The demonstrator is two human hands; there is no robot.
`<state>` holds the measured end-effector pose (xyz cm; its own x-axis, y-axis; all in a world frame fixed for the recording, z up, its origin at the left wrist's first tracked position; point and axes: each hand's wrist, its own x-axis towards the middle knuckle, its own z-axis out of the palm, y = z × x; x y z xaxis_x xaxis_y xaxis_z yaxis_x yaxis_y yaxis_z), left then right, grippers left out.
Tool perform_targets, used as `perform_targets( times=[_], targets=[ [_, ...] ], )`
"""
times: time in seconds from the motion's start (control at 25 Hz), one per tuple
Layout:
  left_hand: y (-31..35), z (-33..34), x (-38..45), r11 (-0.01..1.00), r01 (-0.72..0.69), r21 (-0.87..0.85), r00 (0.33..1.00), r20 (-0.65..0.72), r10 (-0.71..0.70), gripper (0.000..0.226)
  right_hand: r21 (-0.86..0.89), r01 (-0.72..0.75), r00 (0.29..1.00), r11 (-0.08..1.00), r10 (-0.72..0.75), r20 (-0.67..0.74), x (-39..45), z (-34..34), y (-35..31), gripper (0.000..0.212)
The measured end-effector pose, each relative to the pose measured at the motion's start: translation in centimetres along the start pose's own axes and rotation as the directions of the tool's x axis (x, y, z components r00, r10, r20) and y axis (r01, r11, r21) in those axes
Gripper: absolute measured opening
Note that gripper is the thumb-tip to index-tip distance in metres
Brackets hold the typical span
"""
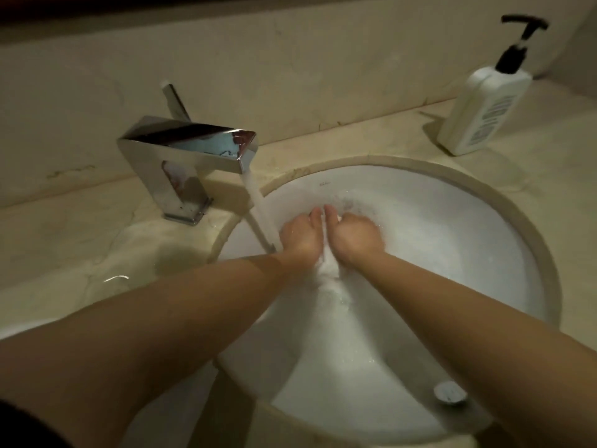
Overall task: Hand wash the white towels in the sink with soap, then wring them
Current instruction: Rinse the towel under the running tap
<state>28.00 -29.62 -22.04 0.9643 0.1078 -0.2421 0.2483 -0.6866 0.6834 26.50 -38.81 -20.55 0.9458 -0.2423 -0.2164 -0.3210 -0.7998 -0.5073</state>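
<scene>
The left hand (300, 236) and right hand (355, 237) sit close together in the sink (484, 253), each curled around a bunched white towel (331, 270) that hangs between them into sudsy water. Rubbing goes best with fistfuls worked against each other, shifting to fresh sections. Water from the faucet (193, 147) lands just beside the left wrist. The soap bottle (484, 108) stands well apart on the table (80, 237).

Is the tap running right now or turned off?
Running. A white stream of water falls from the spout of the chrome faucet into the sink, beside the left hand.
</scene>
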Motion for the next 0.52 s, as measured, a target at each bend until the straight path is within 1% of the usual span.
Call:
perform_targets(
  times=[0.04, 0.08, 0.12, 0.16, 0.2, 0.28, 0.36, 0.4, 0.44, 0.52],
  targets=[
    [0.0, -0.3, -0.2, 1.0, -0.001, 0.008, 1.0, -0.003, 0.001, 0.061, 0.016, -0.047, 0.998, 0.999, 0.047, 0.028, -0.3, -0.5, 0.1, 0.072],
    [0.0, -0.7, -0.5, 1.0, 0.013, 0.008, 1.0, -0.009, -0.013, 0.061, 0.042, -0.063, 0.996, 0.997, 0.06, 0.06, -0.5, -0.8, 0.1, 0.075],
    [-0.1, -0.9, -0.7, 1.0, 0.014, 0.004, 1.0, -0.021, -0.014, 0.061, 0.086, -0.065, 0.994, 0.994, 0.058, 0.089, -0.7, -1.1, 0.1, 0.076],
    [-0.1, -1.3, -0.8, 1.0, -0.004, 0.01, 0.999, -0.037, 0.004, 0.06, 0.147, -0.054, 0.995, 0.988, 0.041, 0.088, -1.0, -1.3, 0.1, 0.074],
    [-0.1, -2.1, -1.0, 0.998, -0.052, 0.025, 0.997, -0.05, 0.053, 0.06, 0.23, -0.046, 0.997, 0.972, 0.032, 0.064, -1.4, -1.4, -0.1, 0.07],
    [0.3, -4.0, -1.4, 0.968, -0.244, 0.06, 0.967, -0.065, 0.248, 0.057, 0.453, -0.033, 0.999, 0.891, 0.034, 0.007, -2.2, -1.4, -0.6, 0.059],
    [0.2, -6.0, -1.3, 0.9, -0.434, 0.03, 0.894, -0.106, 0.435, 0.054, 0.651, -0.025, 0.999, 0.758, 0.041, -0.008, -2.8, -1.1, -1.0, 0.044],
    [-0.1, -6.8, -1.6, 0.877, -0.48, 0.016, 0.873, -0.098, 0.479, 0.052, 0.7, -0.017, 0.999, 0.714, 0.041, -0.017, -3.1, -1.0, -0.9, 0.038],
    [-0.3, -7.2, -1.8, 0.87, -0.493, 0.018, 0.868, -0.06, 0.493, 0.048, 0.72, -0.012, 0.999, 0.694, 0.045, -0.027, -3.3, -0.8, -0.7, 0.032],
    [-0.8, -7.0, -2.5, 0.894, -0.441, 0.08, 0.897, 0.057, 0.438, 0.041, 0.717, -0.035, 0.996, 0.697, 0.082, -0.031, -3.4, -0.4, 0.0, 0.022]
  ],
)
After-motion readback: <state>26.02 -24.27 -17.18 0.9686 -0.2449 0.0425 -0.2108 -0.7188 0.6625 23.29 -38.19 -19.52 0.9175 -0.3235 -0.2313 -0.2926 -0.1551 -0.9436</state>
